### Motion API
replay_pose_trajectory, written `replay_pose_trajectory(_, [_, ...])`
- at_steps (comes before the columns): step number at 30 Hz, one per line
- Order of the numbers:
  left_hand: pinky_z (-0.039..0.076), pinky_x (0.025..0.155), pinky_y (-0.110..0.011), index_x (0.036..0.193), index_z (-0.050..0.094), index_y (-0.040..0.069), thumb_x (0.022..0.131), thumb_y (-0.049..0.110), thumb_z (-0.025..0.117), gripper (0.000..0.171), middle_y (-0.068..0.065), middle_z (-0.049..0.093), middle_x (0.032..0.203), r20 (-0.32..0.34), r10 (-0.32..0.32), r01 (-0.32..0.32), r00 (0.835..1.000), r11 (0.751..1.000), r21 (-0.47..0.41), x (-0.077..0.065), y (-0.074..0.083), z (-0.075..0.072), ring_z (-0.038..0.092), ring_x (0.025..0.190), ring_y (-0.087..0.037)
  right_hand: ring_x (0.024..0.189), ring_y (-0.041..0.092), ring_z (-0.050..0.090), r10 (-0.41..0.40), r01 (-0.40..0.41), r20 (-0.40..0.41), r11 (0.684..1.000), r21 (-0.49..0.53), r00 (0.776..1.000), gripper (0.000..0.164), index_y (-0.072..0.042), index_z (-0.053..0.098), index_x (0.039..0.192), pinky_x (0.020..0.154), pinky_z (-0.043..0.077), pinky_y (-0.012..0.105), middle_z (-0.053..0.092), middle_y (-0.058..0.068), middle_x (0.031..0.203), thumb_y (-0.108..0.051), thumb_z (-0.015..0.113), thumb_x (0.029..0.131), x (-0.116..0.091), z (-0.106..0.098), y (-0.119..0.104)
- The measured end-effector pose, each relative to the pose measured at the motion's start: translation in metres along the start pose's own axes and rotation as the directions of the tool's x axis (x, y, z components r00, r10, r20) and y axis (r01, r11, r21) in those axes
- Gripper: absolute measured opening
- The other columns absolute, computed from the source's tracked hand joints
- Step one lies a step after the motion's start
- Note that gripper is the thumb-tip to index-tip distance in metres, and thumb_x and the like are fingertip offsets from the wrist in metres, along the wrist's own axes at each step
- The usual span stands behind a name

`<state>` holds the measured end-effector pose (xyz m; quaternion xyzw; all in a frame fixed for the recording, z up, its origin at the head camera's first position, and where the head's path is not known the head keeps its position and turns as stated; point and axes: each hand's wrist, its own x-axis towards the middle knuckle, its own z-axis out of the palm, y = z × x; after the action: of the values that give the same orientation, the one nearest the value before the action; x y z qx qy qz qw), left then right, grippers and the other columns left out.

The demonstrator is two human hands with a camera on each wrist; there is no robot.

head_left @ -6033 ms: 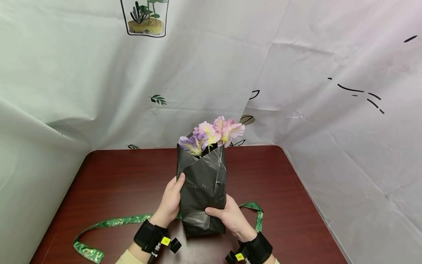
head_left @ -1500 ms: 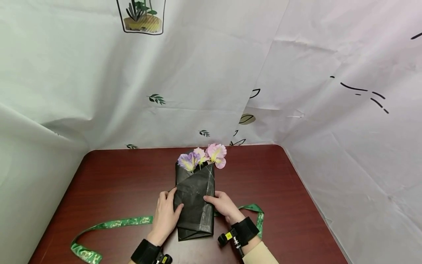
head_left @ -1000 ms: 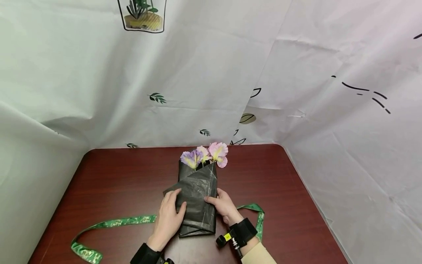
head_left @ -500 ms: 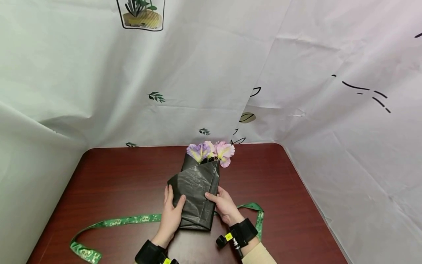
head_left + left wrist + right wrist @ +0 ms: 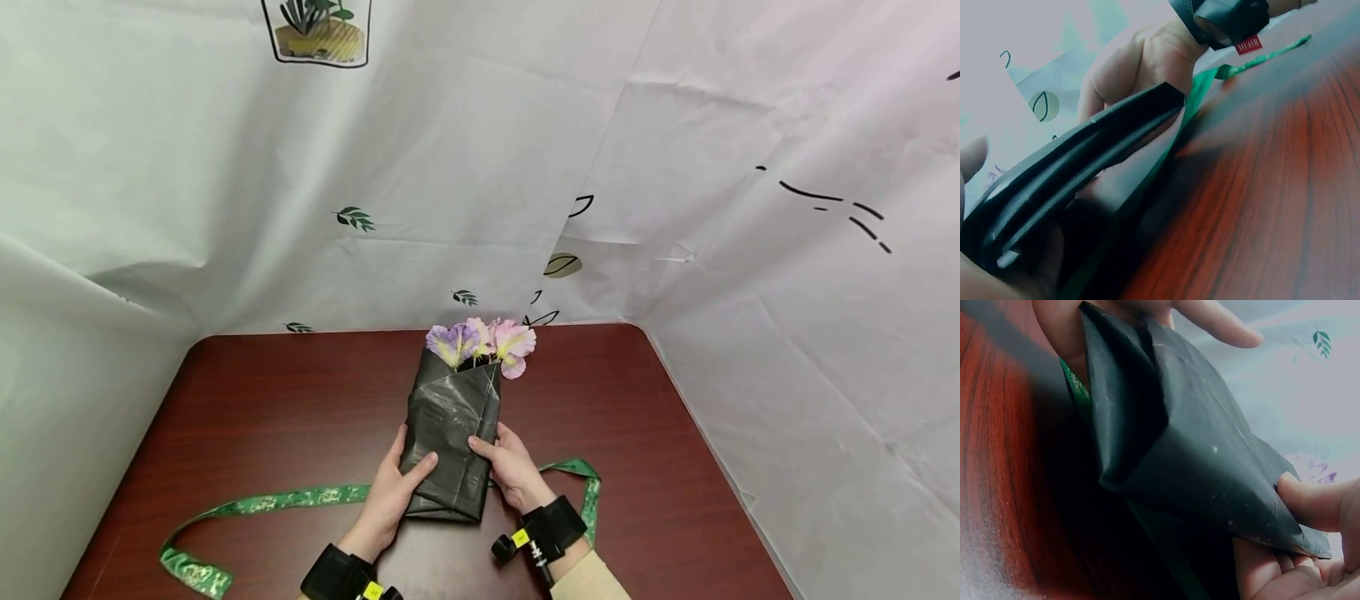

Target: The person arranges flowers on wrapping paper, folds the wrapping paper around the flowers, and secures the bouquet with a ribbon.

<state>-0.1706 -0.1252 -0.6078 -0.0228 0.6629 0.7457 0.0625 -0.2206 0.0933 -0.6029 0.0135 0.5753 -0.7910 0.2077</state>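
A bouquet wrapped in black paper is held tilted over the table in the head view. Purple and pink flowers stick out of its top. My left hand grips the wrap's lower left edge, thumb over the front and fingers behind. From the right side, my right hand pinches the opposite edge, thumb on the front. The right wrist view shows the folded bottom of the black wrap between both hands. In the left wrist view, the wrap's lower end is seen edge-on.
A green patterned ribbon lies across the reddish-brown table, passing behind the bouquet and bending towards the front at right. White printed cloth hangs behind the table and along both sides.
Since six seconds ago the bouquet has come down lower. A paper flap stuck out at its left edge a second ago; it now lies in against the wrap, and my left hand grips that side.
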Motion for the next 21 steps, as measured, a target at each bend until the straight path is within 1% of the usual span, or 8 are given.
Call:
replay_pose_trajectory(2, [0.042, 0.119, -0.029, 0.178, 0.013, 0.001, 0.110, 0.028, 0.073, 0.095, -0.028, 0.019, 0.181, 0.037, 0.001, 0.001, 0.999, 0.999, -0.040, -0.0003, -0.0024, 0.0002, 0.023, 0.165, -0.046, 0.124, 0.024, 0.073, -0.009, 0.009, -0.001, 1.000, 0.007, 1.000, 0.062, 0.011, 0.034, 0.164, 0.101, 0.061, 0.037, 0.064, 0.026, 0.151, -0.009, 0.064, 0.114, -0.0003, 0.0004, -0.0003])
replay_pose_trajectory(5, [0.048, 0.114, -0.026, 0.177, 0.018, 0.002, 0.113, 0.026, 0.069, 0.085, -0.025, 0.027, 0.180, 0.091, -0.046, 0.060, 0.995, 0.986, -0.155, -0.0008, -0.0029, 0.0008, 0.034, 0.163, -0.039, 0.121, 0.023, 0.075, -0.020, 0.020, -0.009, 1.000, 0.022, 1.000, 0.061, 0.010, 0.035, 0.164, 0.099, 0.063, 0.037, 0.068, 0.024, 0.147, -0.008, 0.063, 0.114, -0.0009, 0.0006, -0.0003])
replay_pose_trajectory(9, [0.051, 0.115, -0.029, 0.176, 0.021, 0.000, 0.118, 0.035, 0.058, 0.077, -0.025, 0.030, 0.179, 0.115, -0.133, 0.160, 0.984, 0.951, -0.265, -0.0057, -0.0006, 0.0015, 0.040, 0.160, -0.030, 0.114, 0.022, 0.077, -0.024, 0.025, -0.039, 0.999, 0.027, 0.999, 0.058, 0.009, 0.037, 0.163, 0.095, 0.064, 0.036, 0.074, 0.020, 0.138, -0.007, 0.064, 0.113, -0.0016, 0.0011, 0.0008])
replay_pose_trajectory(13, [0.049, 0.119, -0.034, 0.176, 0.020, 0.001, 0.119, 0.033, 0.054, 0.074, -0.024, 0.027, 0.180, 0.138, -0.154, 0.195, 0.978, 0.905, -0.378, -0.0086, 0.0007, 0.0004, 0.047, 0.154, -0.022, 0.115, 0.020, 0.077, -0.030, 0.031, -0.057, 0.999, 0.018, 0.998, 0.058, 0.008, 0.038, 0.163, 0.096, 0.063, 0.035, 0.073, 0.020, 0.139, -0.006, 0.065, 0.113, -0.0019, 0.0026, 0.0016])
replay_pose_trajectory(14, [0.049, 0.118, -0.035, 0.176, 0.021, 0.001, 0.119, 0.031, 0.055, 0.073, -0.024, 0.029, 0.179, 0.133, -0.149, 0.190, 0.980, 0.903, -0.385, -0.0084, 0.0009, -0.0003, 0.050, 0.152, -0.020, 0.116, 0.020, 0.076, -0.033, 0.034, -0.060, 0.999, 0.015, 0.998, 0.059, 0.008, 0.038, 0.163, 0.097, 0.063, 0.035, 0.072, 0.020, 0.141, -0.005, 0.065, 0.112, -0.0022, 0.0032, 0.0016])
replay_pose_trajectory(16, [0.053, 0.114, -0.035, 0.174, 0.028, -0.001, 0.118, 0.028, 0.056, 0.069, -0.024, 0.042, 0.173, 0.092, -0.134, 0.158, 0.987, 0.921, -0.356, -0.0065, 0.0016, -0.0006, 0.060, 0.140, -0.016, 0.116, 0.020, 0.076, -0.039, 0.040, -0.063, 0.999, 0.007, 0.997, 0.061, 0.008, 0.037, 0.164, 0.097, 0.063, 0.035, 0.072, 0.020, 0.142, -0.006, 0.065, 0.112, -0.0022, 0.0037, 0.0022])
replay_pose_trajectory(19, [0.060, 0.100, -0.035, 0.164, 0.047, -0.004, 0.117, 0.032, 0.062, 0.062, -0.021, 0.067, 0.148, -0.002, -0.116, 0.113, 0.993, 0.972, -0.207, -0.0045, 0.0045, -0.0007, 0.073, 0.118, -0.017, 0.113, 0.020, 0.077, -0.046, 0.045, -0.066, 0.999, -0.015, 0.997, 0.061, 0.008, 0.036, 0.164, 0.094, 0.064, 0.034, 0.073, 0.020, 0.140, -0.006, 0.066, 0.112, -0.0025, 0.0043, 0.0032])
replay_pose_trajectory(21, [0.062, 0.092, -0.035, 0.154, 0.058, -0.007, 0.116, 0.037, 0.064, 0.058, -0.017, 0.077, 0.129, -0.056, -0.103, 0.097, 0.993, 0.990, -0.102, -0.0035, 0.0065, -0.0007, 0.076, 0.106, -0.020, 0.111, 0.020, 0.078, -0.045, 0.044, -0.067, 0.999, -0.025, 0.997, 0.061, 0.008, 0.037, 0.163, 0.093, 0.064, 0.034, 0.074, 0.020, 0.137, -0.006, 0.066, 0.112, -0.0025, 0.0048, 0.0037])
